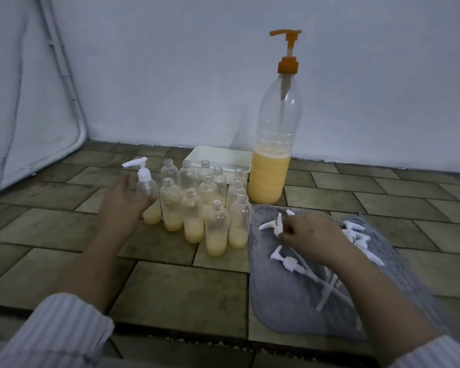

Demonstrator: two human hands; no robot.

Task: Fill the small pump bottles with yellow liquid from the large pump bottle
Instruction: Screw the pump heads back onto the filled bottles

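The large clear pump bottle (272, 155) with an orange pump stands at the back, about a third full of yellow liquid. Several small clear bottles (217, 227) stand clustered left of it, uncapped, each with some yellow liquid at the bottom. One small bottle (148, 192) at the cluster's left carries a white pump head; my left hand (125, 200) holds it around the body. My right hand (311, 235) pinches a white pump head (272, 225) over the grey towel (290, 301). Several more white pump heads (361, 239) lie on the towel.
A white rectangular tray (218, 155) sits behind the small bottles against the white wall. The floor is brownish tile. A white fabric panel with a pole leans at the left.
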